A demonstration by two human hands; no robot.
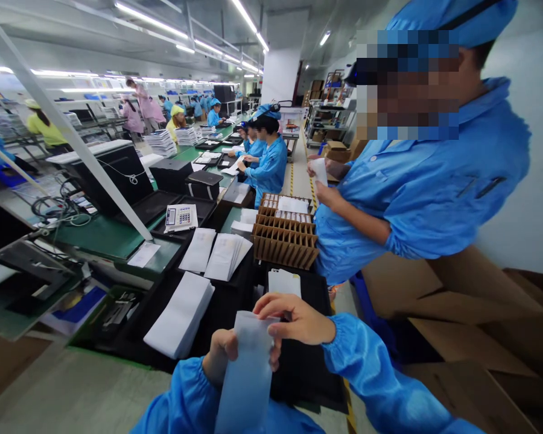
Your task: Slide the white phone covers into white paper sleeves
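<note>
My left hand [221,352] is wrapped round a long, translucent white sleeve [247,386], thumb in front and fingertips showing at its right edge. My right hand [301,319] pinches the upper right corner of the same sleeve. Whether anything lies inside the sleeve I cannot make out. Just beyond my right hand, white flat pieces [284,282] lie on a black tray [308,361]. A thick stack of white sleeves [180,313] rests to the left of my hands, and smaller fanned stacks [227,256] lie behind it.
A cardboard divider box [285,241] with many slots stands ahead. A co-worker [425,169] in blue stands close on the right, holding a white piece [319,172]. A calculator [181,217] lies left of centre. A green crate [113,319] sits low left; cardboard cartons [457,319] lie right.
</note>
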